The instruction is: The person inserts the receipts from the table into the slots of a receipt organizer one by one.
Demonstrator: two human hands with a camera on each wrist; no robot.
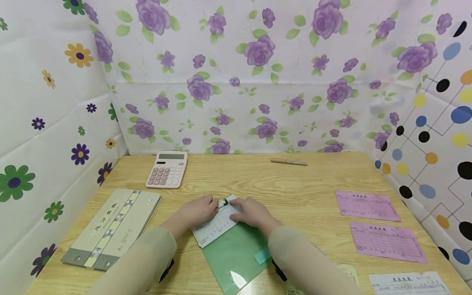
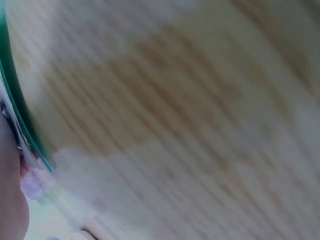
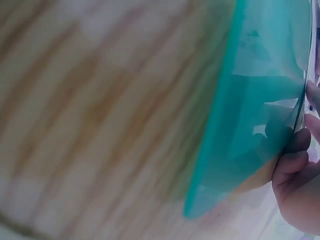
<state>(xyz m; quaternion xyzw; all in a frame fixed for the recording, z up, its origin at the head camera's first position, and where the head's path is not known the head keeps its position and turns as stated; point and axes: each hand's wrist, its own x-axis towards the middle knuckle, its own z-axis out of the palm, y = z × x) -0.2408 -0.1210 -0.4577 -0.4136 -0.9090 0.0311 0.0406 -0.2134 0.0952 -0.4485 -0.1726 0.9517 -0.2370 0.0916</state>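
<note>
A green folder (image 1: 230,250) lies askew at the middle of the table, with a white printed form (image 1: 211,230) on its upper part. A small black clip (image 1: 226,202) is at the form's top edge. My left hand (image 1: 199,209) grips the folder's upper left edge beside the clip, fingers bent. From the other side my right hand (image 1: 253,211) holds the upper right part, thumb over the form. The right wrist view has its curled fingers (image 3: 295,165) at the folder's edge. Only a sliver of the left hand (image 2: 11,185) enters the left wrist view.
At left lies a beige document box (image 1: 110,229), with a pink calculator (image 1: 167,170) behind it. A brown pen (image 1: 289,162) is at the back. To the right are two pink forms (image 1: 368,206) and a white form (image 1: 407,283). Patterned cloth walls surround the table (image 1: 317,196).
</note>
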